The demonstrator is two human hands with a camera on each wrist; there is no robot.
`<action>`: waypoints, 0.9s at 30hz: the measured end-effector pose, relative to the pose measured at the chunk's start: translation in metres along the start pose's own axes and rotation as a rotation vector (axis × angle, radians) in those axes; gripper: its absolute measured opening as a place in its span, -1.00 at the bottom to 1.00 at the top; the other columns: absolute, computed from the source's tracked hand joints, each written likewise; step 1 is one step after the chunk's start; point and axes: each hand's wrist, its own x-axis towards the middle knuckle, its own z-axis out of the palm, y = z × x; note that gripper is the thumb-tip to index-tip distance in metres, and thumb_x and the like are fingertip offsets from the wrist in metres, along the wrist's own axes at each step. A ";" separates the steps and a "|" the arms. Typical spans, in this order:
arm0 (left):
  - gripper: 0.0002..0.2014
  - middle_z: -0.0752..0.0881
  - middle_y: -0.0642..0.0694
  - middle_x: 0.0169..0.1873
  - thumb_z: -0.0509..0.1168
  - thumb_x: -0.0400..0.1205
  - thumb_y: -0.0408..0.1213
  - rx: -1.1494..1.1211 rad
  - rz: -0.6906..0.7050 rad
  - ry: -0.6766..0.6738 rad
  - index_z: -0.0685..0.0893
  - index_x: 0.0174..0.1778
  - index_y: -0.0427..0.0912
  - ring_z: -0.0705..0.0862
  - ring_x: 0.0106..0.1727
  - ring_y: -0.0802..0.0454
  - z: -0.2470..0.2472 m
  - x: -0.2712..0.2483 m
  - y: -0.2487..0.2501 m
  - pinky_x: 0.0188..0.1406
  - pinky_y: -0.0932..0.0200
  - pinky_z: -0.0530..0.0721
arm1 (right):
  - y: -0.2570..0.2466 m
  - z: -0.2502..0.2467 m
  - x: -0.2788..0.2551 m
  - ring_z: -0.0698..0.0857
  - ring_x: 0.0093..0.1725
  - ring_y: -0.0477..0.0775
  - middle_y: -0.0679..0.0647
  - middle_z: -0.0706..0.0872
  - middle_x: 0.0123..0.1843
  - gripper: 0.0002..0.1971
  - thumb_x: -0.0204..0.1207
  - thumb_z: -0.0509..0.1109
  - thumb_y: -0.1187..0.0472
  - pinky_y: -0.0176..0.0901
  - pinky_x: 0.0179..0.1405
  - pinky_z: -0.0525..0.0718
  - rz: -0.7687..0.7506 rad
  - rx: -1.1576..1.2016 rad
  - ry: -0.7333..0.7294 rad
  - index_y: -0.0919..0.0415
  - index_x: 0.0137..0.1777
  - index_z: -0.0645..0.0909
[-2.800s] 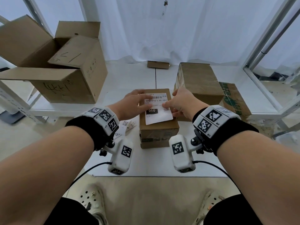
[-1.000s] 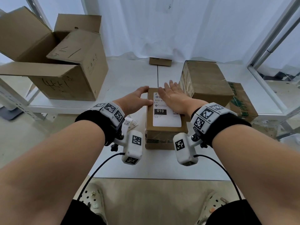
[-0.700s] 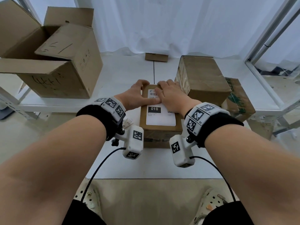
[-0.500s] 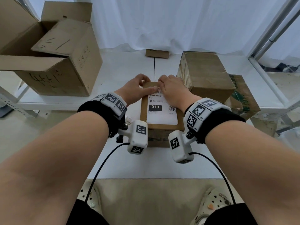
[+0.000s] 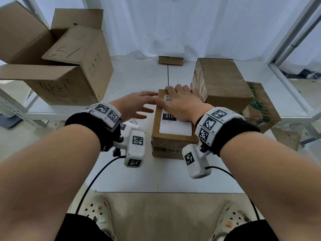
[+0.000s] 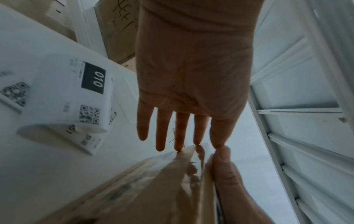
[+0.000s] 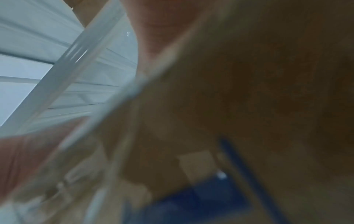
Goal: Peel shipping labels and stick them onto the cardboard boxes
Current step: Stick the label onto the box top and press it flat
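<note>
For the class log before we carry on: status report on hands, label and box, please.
Right hand flat, pressing label onto small box. Left hand open beside the box, holding nothing. Label roll lies left of it. Nothing in the way.

**White tabletop and its load**

The tabletop (image 5: 139, 80) carries a small labelled box (image 5: 173, 141) at the middle, a roll of labels (image 5: 133, 124) just left of it, a bigger sealed box (image 5: 224, 84) to the right, a large open carton (image 5: 69, 66) at far left, and a flat cardboard piece (image 5: 171, 60) at the back.
</note>
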 end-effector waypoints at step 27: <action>-0.45 0.69 -0.10 0.13 0.30 0.64 -0.20 -0.049 -0.011 -0.008 0.29 0.55 0.05 0.73 0.07 -0.04 0.013 -0.009 0.002 -0.08 0.03 0.74 | 0.012 -0.009 -0.002 0.28 0.50 0.32 0.25 0.36 0.45 -0.44 0.65 0.05 -0.23 0.20 0.42 0.32 0.099 0.198 -0.048 0.02 0.56 0.25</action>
